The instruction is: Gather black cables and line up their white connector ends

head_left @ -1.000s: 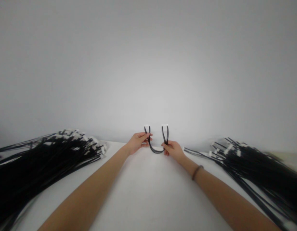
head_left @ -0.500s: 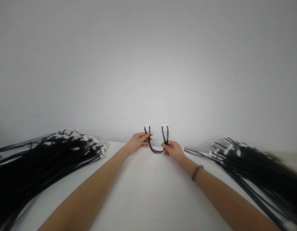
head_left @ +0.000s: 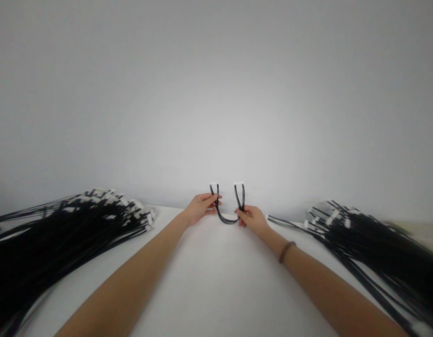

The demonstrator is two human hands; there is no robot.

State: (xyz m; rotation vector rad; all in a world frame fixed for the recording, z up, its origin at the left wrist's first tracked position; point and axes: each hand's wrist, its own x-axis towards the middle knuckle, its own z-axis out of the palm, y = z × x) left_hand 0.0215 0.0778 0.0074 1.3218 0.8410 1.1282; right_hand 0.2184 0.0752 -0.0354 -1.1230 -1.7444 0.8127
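Between my hands hangs a short black wire harness (head_left: 227, 221), curved in a U, with a white connector at each end. My left hand (head_left: 201, 207) pinches its wires just below the left white connector (head_left: 214, 183). On the other side, my right hand (head_left: 250, 219) grips the wires below the right white connector (head_left: 239, 183). Both connectors point up, and the wires spread apart into them. A brown band (head_left: 286, 252) circles my right wrist.
On the left of the white table (head_left: 202, 281) lies a large pile of black wire harnesses (head_left: 62, 234) with white connectors. Another such pile (head_left: 370, 243) lies on the right, one harness end (head_left: 282, 222) sticking out toward my right hand. A pale wall (head_left: 223, 93) rises behind.
The right connector has shifted very slightly to the left. Both hands keep their hold on the wire harness, almost still.
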